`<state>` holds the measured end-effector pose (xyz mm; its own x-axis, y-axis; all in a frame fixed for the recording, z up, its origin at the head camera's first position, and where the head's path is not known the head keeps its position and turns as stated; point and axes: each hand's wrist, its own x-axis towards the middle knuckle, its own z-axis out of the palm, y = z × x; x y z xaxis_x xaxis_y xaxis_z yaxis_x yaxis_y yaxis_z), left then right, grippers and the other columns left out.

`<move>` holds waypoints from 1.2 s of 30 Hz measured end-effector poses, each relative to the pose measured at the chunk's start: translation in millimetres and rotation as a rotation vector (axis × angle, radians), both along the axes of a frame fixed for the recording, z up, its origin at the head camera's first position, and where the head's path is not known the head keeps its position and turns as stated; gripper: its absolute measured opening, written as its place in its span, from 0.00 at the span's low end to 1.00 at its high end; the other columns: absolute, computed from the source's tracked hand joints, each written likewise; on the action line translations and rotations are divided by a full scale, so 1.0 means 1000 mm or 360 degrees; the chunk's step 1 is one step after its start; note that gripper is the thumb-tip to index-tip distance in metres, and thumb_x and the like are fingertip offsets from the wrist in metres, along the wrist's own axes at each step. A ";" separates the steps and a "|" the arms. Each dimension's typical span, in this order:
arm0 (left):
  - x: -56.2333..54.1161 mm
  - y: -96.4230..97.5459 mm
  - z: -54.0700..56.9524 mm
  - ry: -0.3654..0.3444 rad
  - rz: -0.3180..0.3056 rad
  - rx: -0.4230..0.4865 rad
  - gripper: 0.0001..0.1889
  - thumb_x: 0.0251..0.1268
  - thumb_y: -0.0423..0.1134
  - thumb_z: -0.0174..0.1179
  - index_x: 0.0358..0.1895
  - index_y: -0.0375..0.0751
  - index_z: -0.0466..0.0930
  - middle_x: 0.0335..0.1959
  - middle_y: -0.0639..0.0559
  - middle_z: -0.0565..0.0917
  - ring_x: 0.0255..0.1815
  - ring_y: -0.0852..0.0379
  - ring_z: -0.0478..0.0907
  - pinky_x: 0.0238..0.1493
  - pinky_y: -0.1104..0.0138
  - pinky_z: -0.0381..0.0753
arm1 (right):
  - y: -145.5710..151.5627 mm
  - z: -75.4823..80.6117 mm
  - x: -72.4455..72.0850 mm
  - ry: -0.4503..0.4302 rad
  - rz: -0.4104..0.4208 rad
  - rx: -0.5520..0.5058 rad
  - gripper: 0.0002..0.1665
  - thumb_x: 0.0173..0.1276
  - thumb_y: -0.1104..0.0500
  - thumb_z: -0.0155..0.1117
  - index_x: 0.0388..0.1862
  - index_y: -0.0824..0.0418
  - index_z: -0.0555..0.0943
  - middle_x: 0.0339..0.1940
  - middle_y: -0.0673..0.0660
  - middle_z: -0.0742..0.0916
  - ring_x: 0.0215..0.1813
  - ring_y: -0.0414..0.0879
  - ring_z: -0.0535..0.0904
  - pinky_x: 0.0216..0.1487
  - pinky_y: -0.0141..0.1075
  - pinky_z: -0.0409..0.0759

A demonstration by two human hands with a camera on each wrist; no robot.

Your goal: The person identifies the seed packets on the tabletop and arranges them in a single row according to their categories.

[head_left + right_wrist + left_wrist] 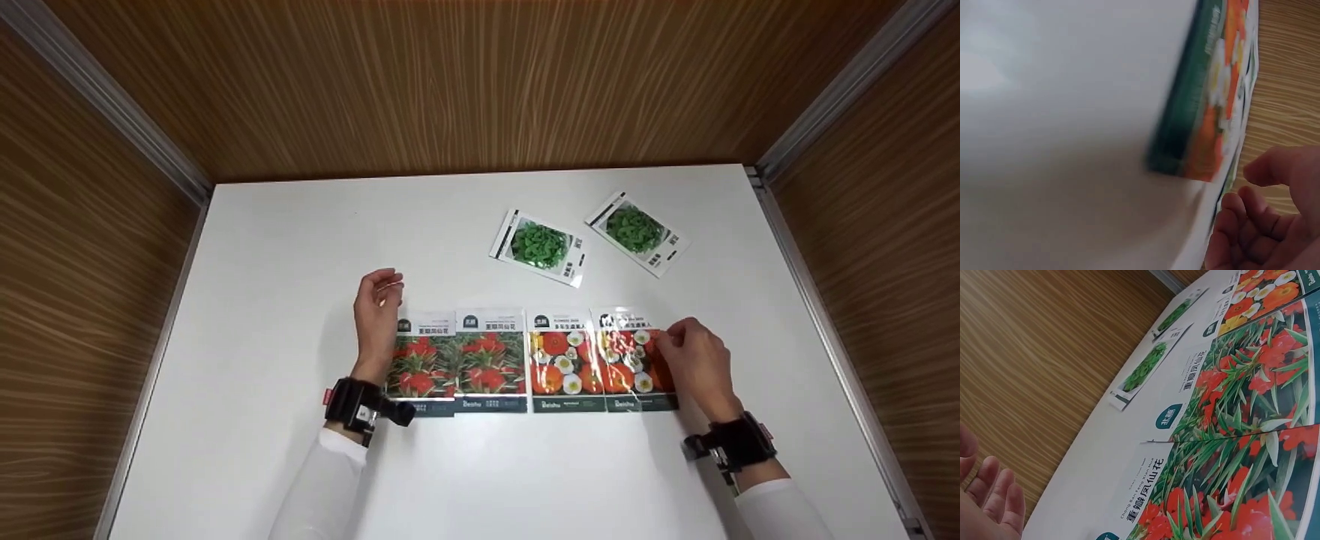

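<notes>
Side by side lie two red-flower seed packets (490,361) and two orange-and-white-flower seed packets (566,363), making one row. My left hand (379,311) is at the row's left end, its fingers loosely bent with nothing between them. It partly covers the leftmost red-flower packet (1196,495) in the head view. At the other end, my right hand (699,360) is by the right edge of the outermost orange-flower packet (634,367). The right wrist view shows a gap between its thumb and bent fingers, and no packet in it.
Two green-leaf seed packets (540,249) lie apart and tilted towards the back right of the white table (300,225). Wood-grain panels (480,90) stand behind the table and along both sides, with metal rails (832,97) at the corners.
</notes>
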<state>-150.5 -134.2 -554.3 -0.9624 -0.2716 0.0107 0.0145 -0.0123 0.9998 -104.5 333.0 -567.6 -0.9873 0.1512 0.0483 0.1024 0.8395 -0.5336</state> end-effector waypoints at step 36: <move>0.010 -0.010 -0.007 -0.0044 -0.0030 -0.0163 0.14 0.79 0.32 0.53 0.61 0.32 0.76 0.61 0.39 0.79 0.61 0.49 0.78 0.62 0.55 0.74 | -0.097 0.002 -0.176 -0.0511 0.0766 0.0353 0.75 0.56 0.34 0.80 0.85 0.66 0.45 0.82 0.75 0.55 0.81 0.73 0.48 0.73 0.73 0.51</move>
<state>-140.4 -143.7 -561.5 -0.9675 -0.2525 0.0108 -0.0124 0.0902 0.9958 -280.3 236.4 -565.2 -0.9129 -0.2941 -0.2830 -0.1888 0.9190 -0.3462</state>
